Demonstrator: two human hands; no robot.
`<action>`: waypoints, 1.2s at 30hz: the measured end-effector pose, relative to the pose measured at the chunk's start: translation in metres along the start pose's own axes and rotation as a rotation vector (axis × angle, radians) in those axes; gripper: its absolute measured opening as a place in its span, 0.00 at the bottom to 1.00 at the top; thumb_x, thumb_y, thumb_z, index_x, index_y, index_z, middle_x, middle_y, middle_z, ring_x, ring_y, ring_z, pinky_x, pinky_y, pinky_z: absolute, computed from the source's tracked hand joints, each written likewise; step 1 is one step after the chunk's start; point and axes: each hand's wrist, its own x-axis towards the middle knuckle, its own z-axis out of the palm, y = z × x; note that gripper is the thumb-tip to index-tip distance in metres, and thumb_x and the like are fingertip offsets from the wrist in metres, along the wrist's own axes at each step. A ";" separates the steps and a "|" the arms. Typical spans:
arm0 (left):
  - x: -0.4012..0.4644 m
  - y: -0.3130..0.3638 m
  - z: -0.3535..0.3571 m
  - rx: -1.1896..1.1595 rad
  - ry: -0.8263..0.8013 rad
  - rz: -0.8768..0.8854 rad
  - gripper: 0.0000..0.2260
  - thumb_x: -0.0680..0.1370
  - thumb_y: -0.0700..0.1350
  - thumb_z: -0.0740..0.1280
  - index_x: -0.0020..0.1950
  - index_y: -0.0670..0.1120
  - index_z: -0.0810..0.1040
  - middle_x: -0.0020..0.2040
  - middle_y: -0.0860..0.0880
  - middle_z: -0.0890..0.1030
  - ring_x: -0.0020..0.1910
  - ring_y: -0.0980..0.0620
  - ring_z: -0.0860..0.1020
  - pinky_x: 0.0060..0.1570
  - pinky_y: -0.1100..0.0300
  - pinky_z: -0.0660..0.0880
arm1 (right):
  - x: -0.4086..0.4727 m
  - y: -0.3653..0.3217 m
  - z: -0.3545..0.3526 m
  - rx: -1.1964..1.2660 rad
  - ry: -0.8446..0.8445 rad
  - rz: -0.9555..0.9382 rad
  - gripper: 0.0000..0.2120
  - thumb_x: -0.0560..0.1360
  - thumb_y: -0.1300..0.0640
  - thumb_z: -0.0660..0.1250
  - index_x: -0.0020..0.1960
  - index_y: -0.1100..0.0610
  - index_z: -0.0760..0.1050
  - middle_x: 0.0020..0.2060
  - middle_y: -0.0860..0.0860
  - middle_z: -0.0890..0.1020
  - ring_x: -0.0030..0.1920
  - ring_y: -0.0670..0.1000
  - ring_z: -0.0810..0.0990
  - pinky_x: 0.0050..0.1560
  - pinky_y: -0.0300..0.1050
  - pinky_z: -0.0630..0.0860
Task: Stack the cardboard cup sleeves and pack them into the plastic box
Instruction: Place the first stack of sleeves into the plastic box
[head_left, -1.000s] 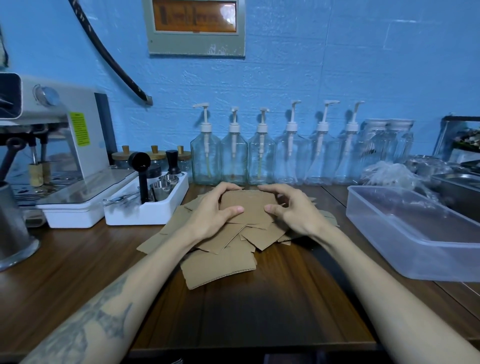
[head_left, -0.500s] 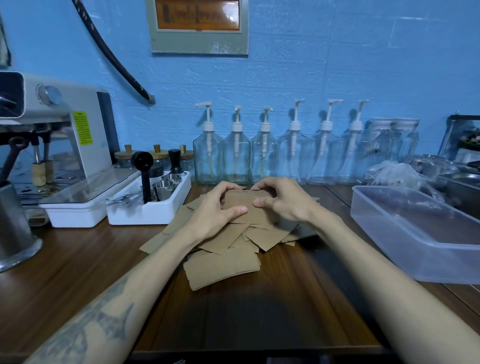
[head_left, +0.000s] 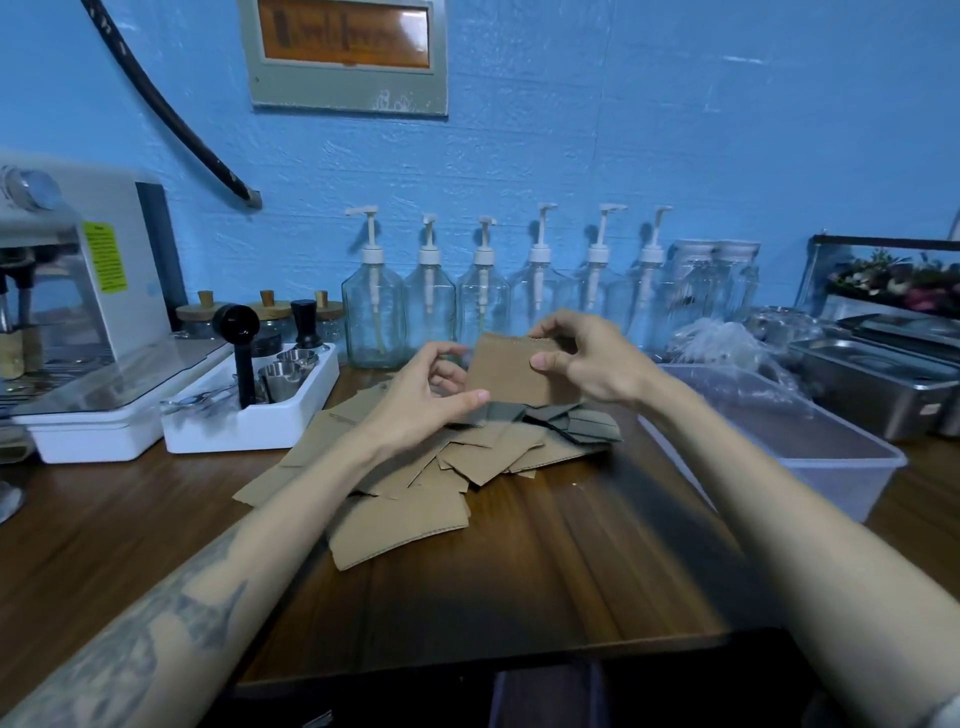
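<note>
Wooden tabletop (head_left: 545, 582) fills the lower frame, blue wall behind. White espresso machine (head_left: 78, 291) at 9 o'clock, white tray (head_left: 249, 421) of steel cups and a black tamper just right of it. Row of clear pump bottles (head_left: 483, 301) along the wall at 12 o'clock. Plastic box (head_left: 810, 457) at 3 o'clock, clear, lidless, no sleeves visible inside; steel pans (head_left: 883, 384) beyond it. Loose pile of cardboard cup sleeves (head_left: 410, 499) lies flat and overlapping at tabletop centre, well apart from the box's near wall. One sleeve (head_left: 511, 371), flattened, is lifted above the pile's far edge, upright-ish. Right hand (head_left: 592, 364) pinches its right edge, thumb on the near face, fingers curled over the top edge. Left hand (head_left: 421, 395) at the sleeve's left edge, thumb tip touching the lower left corner, fingers curled behind; grip on it unclear, cannot tell. Tattooed left forearm (head_left: 156, 639) enters from 7 o'clock.
</note>
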 end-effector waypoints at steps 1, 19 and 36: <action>0.005 0.005 0.006 -0.003 -0.015 0.006 0.26 0.72 0.50 0.76 0.67 0.51 0.69 0.52 0.50 0.79 0.51 0.55 0.78 0.53 0.65 0.74 | -0.004 0.003 -0.011 -0.013 0.016 0.009 0.09 0.76 0.53 0.72 0.53 0.45 0.75 0.48 0.45 0.81 0.56 0.52 0.78 0.68 0.58 0.69; 0.053 0.070 0.196 -0.056 -0.187 -0.168 0.15 0.76 0.57 0.70 0.54 0.49 0.75 0.63 0.44 0.76 0.59 0.52 0.76 0.58 0.58 0.72 | -0.078 0.101 -0.146 -0.121 0.209 0.242 0.09 0.76 0.58 0.71 0.53 0.51 0.74 0.48 0.50 0.80 0.51 0.52 0.79 0.53 0.48 0.74; 0.049 0.068 0.189 -0.176 -0.106 -0.228 0.17 0.70 0.47 0.67 0.59 0.50 0.77 0.32 0.55 0.72 0.36 0.55 0.73 0.43 0.57 0.72 | -0.048 0.139 -0.110 -0.375 -0.168 0.289 0.09 0.74 0.56 0.73 0.52 0.52 0.76 0.48 0.49 0.80 0.50 0.49 0.77 0.50 0.41 0.68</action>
